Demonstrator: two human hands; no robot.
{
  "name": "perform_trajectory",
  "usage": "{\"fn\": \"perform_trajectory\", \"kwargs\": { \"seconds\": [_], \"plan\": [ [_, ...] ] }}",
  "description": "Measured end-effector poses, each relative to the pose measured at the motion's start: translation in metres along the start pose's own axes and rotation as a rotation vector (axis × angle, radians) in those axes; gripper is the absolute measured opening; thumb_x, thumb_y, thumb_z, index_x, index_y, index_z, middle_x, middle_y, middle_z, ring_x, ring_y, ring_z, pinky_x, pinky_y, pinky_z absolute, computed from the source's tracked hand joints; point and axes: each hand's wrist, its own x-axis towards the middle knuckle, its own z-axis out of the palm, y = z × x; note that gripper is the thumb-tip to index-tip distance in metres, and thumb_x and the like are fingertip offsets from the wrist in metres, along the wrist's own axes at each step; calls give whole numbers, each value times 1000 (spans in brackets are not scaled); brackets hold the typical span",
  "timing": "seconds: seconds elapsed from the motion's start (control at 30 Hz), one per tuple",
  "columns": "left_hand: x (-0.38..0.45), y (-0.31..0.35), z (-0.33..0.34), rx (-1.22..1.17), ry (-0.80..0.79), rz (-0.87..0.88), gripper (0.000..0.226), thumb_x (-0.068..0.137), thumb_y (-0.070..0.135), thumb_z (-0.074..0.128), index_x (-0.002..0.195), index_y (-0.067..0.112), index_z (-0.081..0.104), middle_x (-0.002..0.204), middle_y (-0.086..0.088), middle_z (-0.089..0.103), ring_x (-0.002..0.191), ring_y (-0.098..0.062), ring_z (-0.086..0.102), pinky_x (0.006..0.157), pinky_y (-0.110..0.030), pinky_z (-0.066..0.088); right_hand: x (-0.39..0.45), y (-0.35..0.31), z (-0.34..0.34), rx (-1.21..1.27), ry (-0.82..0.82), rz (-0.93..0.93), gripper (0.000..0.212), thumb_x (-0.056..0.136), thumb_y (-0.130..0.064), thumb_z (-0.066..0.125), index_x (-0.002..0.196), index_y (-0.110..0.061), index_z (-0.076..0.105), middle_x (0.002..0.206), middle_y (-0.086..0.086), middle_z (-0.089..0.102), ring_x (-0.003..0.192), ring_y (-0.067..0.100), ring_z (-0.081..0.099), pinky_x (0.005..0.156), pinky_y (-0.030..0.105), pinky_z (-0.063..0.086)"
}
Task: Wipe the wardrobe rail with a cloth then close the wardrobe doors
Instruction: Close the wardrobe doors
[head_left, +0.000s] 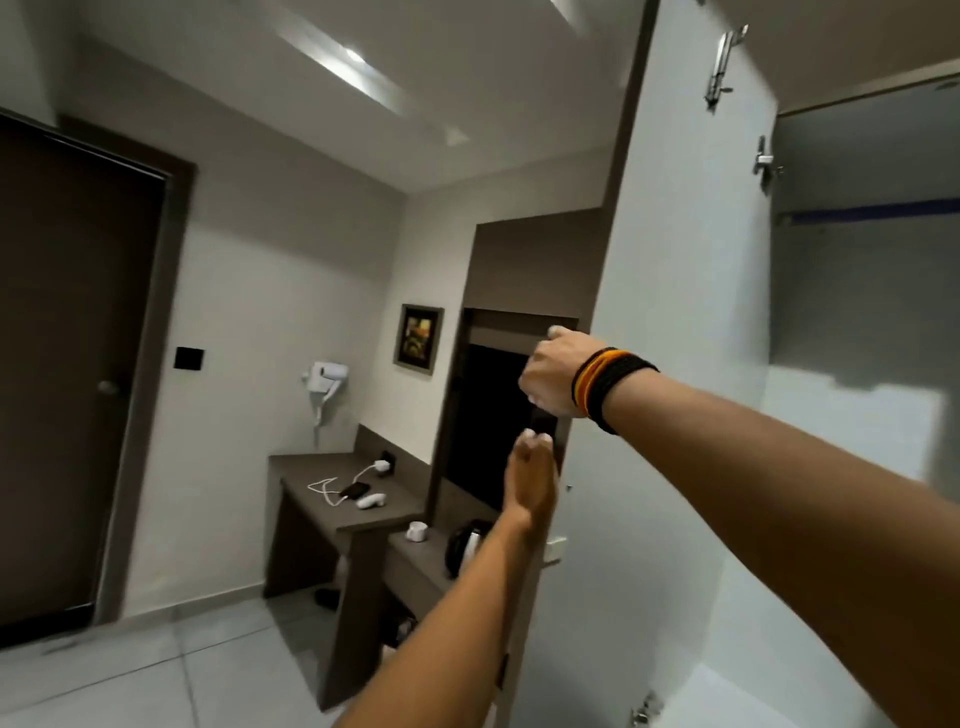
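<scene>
Since the wardrobe door (675, 322) stands swung wide open with its pale inner face toward me and its free edge running tall and upright just past my hands, the closing push has to carry that edge back to my right, toward the cabinet opening. My right hand (553, 371), the one with the banded wrist, is curled at that edge a little above the middle of the frame, fingers wrapped out of sight behind it, so I judge it is gripping the door, though I cannot see the fingertips. My left hand (530, 478) sits just below, flat and open, edge-on, holding nothing, beside the same edge. No cloth shows in either hand. Off to the far right, the rail (878, 212) runs level inside the wardrobe, well apart from both hands. Hinges (724, 60) sit along the door's far side.
</scene>
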Motion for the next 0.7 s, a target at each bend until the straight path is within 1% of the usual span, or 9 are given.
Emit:
{"fn": "perform_trajectory", "kwargs": {
  "seconds": [0.07,0.1,0.17,0.2,0.27,0.33,0.43,0.57,0.7],
  "plan": [
    [-7,-5,-2,-24,-62,-56,44,109,22,37,147,3,50,149,-15,53,141,-33,49,98,-26,43,7,-5,12,-19,-104,45,27,101,-29,45,109,-22,71,119,2,72,112,23,65,98,37,39],
    [-8,-4,-4,-50,-66,-75,44,108,25,38,146,8,53,146,-11,55,138,-31,51,101,-28,43,9,-5,15,-31,-126,52,28,102,-31,45,108,-22,70,117,2,73,108,22,65,98,36,38],
    [-7,-5,-5,-70,-71,-72,38,100,30,40,114,11,69,122,-16,65,115,-30,61,99,-39,46,9,-5,23,-49,-132,55,32,103,-38,44,108,-19,70,109,1,73,96,21,64,94,35,39],
    [-7,-4,-4,-61,-66,-57,34,97,32,39,90,12,66,103,-17,65,97,-29,59,88,-40,46,7,-5,24,-44,-122,57,35,103,-41,44,108,-18,70,103,1,72,89,21,62,91,35,40],
    [-12,-5,0,-58,-4,-28,36,99,32,40,72,16,56,82,-13,59,79,-25,53,74,-40,41,-5,-2,26,-7,-98,55,38,102,-42,44,105,-15,71,88,2,66,78,21,56,83,35,41],
    [-25,-9,11,-48,20,8,41,104,32,41,75,12,60,79,-13,62,77,-22,56,73,-41,45,-29,6,29,38,-43,35,42,101,-43,44,99,-13,73,79,2,60,71,21,53,76,34,41],
    [-56,-27,54,-130,-97,63,42,106,34,44,92,2,66,96,-26,68,82,-25,61,78,-44,54,-88,27,41,109,-66,28,46,98,-49,43,96,-14,73,86,2,71,75,21,62,78,35,51],
    [-94,-54,125,-242,-260,96,37,107,30,50,90,2,67,80,-10,65,72,-13,57,61,-23,48,-164,51,57,98,-139,42,42,94,-48,46,96,-18,74,96,2,74,91,25,67,85,40,54],
    [-110,-64,206,-249,-394,15,27,105,22,54,99,0,69,82,-10,66,72,-12,59,55,-18,48,-233,75,85,40,-301,104,31,92,-39,51,101,-19,72,108,1,73,105,26,65,90,41,53]
  ]
}}
